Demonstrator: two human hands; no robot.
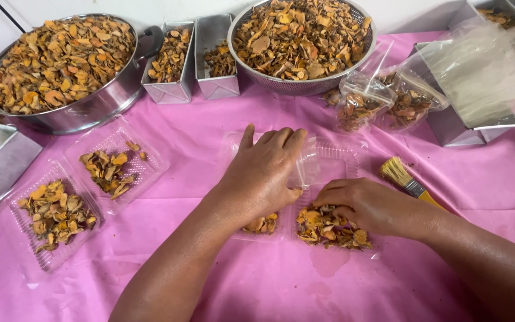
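Observation:
My left hand [263, 173] lies flat, fingers apart, on the lid of a clear plastic clamshell box [329, 156] in the middle of the pink tablecloth. Dried orange-brown slices [329, 229] fill the box's near half. My right hand [368, 206] rests on those slices, fingers curled into them; whether it grips any is hidden. A few more slices [261, 224] show under my left wrist.
Two open clear trays of slices [58, 214] [114, 167] lie at left. A steel pot [61, 65], two small tins [171, 59], a mesh bowl [302, 42], filled bags [362, 101], a stack of clear bags [484, 71] and a brush [406, 182] surround the work spot.

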